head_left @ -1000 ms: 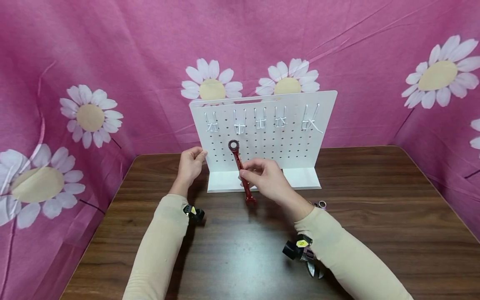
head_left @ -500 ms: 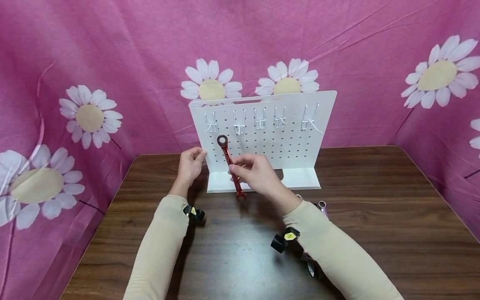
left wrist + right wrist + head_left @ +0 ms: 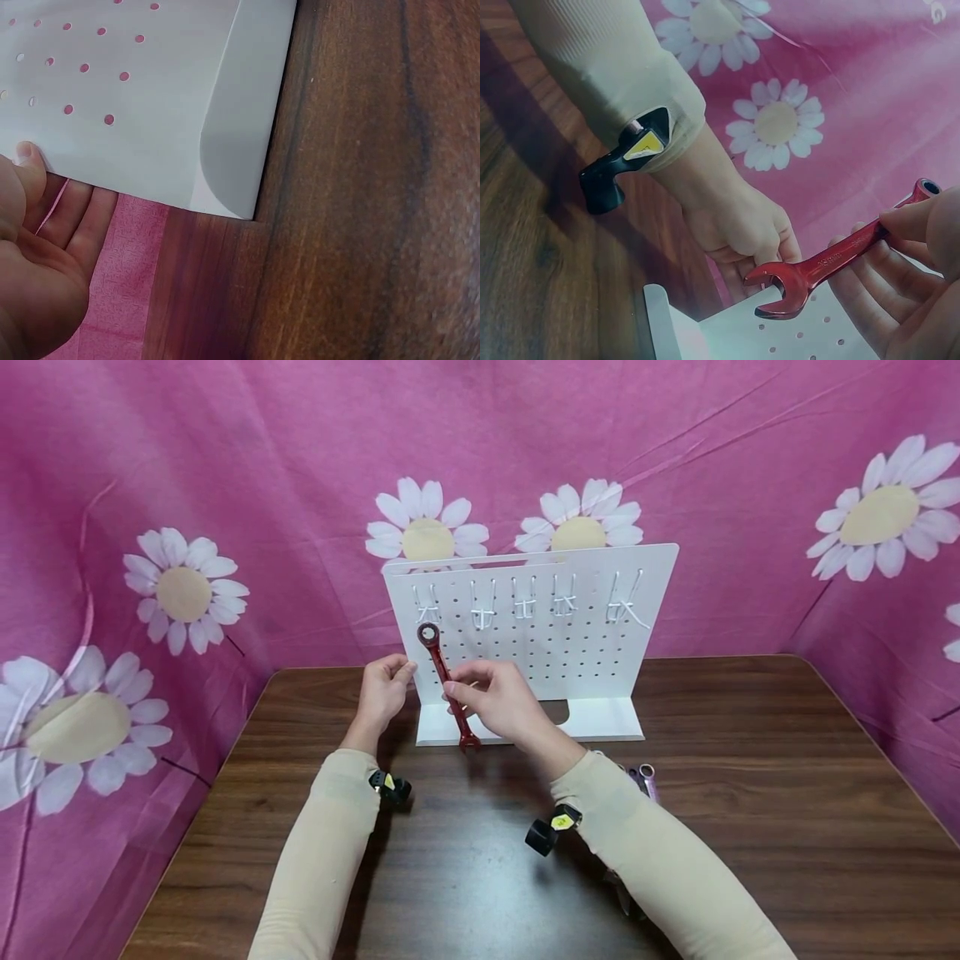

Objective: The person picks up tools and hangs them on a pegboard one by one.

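Note:
A red combination wrench (image 3: 437, 652), with a ring head at the top and an open jaw at the bottom, is pinched mid-shaft between the thumb and fingers of my right hand (image 3: 502, 697). It slants in front of the left part of a white pegboard (image 3: 555, 647), its ring just below the leftmost wire hook. In the right wrist view the open end of the wrench (image 3: 832, 259) faces the camera. My left hand (image 3: 382, 693) grips the board's left edge; the left wrist view shows the thumb in front and the fingers (image 3: 94, 225) behind.
Several white wire hooks (image 3: 525, 608) line the board's upper part. On the brown table (image 3: 750, 777), a purplish ring-ended tool (image 3: 647, 772) and another tool (image 3: 624, 897) are partly hidden by the right sleeve. Pink flowered cloth (image 3: 315, 568) surrounds the table.
My right hand has carried the wrench left and slightly upward, toward the leftmost hook. The left hand has stayed at the board's edge.

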{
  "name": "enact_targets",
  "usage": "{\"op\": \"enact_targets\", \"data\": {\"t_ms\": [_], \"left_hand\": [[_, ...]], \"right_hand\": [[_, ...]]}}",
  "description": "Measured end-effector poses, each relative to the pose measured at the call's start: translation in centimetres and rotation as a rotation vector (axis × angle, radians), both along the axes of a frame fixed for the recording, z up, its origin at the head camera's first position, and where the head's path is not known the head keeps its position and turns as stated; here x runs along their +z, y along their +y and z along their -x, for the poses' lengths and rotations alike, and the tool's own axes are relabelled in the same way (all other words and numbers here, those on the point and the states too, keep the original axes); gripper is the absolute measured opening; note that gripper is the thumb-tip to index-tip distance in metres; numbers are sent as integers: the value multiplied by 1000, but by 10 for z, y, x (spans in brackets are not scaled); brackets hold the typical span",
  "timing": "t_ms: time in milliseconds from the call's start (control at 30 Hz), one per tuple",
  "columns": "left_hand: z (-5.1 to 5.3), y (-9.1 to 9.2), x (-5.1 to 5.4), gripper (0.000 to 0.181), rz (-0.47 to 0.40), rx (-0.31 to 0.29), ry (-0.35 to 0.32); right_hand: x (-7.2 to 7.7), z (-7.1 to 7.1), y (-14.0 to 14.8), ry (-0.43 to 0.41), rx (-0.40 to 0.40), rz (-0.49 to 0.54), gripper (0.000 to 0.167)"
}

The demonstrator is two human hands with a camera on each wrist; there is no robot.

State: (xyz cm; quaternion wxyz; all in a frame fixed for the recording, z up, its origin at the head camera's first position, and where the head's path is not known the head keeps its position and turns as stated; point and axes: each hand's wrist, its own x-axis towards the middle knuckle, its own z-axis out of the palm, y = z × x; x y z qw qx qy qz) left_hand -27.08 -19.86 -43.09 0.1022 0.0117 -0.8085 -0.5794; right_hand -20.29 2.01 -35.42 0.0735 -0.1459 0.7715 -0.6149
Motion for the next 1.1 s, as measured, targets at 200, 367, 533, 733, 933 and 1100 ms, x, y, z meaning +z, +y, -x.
{"op": "enact_targets", "data": {"t_ms": [200, 367, 533, 733, 933, 1100], "left_hand": [[1, 0, 0, 21, -20, -3, -9], [3, -1, -2, 20, -12, -4, 15], [3, -2, -3, 21, -11, -5, 26], [2, -2, -3, 21, -8, -6, 18], [1, -1, -3, 20, -12, -6, 14], [1, -1, -3, 21, 10, -1, 8]], "right_hand": [[1, 8, -7, 20, 1, -14, 20], [1, 12, -14, 14, -13, 1, 21], [-3, 17, -18, -9, -26, 28, 20], [-6, 19, -21, -31, -47, 35, 19], [-11, 24, -24, -48, -75, 7, 18], [-14, 29, -26, -66, -98, -27, 20]]}}
